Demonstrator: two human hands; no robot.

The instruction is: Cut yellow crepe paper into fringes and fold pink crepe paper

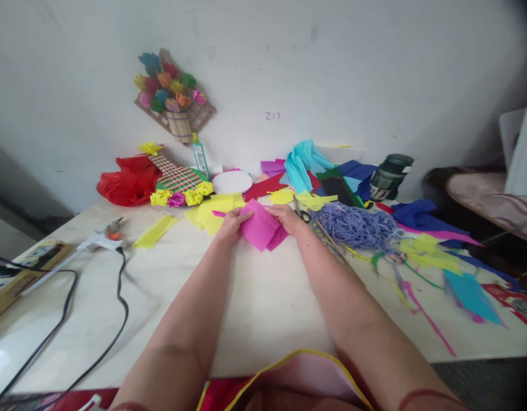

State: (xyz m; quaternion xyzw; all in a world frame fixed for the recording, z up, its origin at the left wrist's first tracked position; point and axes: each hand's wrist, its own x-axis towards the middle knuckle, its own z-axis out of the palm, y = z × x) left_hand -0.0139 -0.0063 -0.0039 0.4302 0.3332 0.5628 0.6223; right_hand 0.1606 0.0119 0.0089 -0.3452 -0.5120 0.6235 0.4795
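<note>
Both hands hold magenta crepe paper (260, 225) just above the table, in the middle of the head view. My left hand (232, 224) pinches its left edge, and my right hand (288, 219) grips the upper right side. The paper looks like several overlapping squares with corners pointing down. A thin magenta strip (218, 213) sticks out to the left of my left hand. Behind that hand lie yellow paper sheets (212, 212). Black-handled scissors (304, 214) rest beside my right hand, partly on yellow paper pieces.
A tangled heap of purple-blue string (357, 225) lies right, near a dark green jar (390, 177) and cyan paper (304, 162). At left are a glue gun (103, 238), its black cord (123, 297) and a power strip (27, 268). A flower-trimmed stick craft (177, 174) leans at the wall.
</note>
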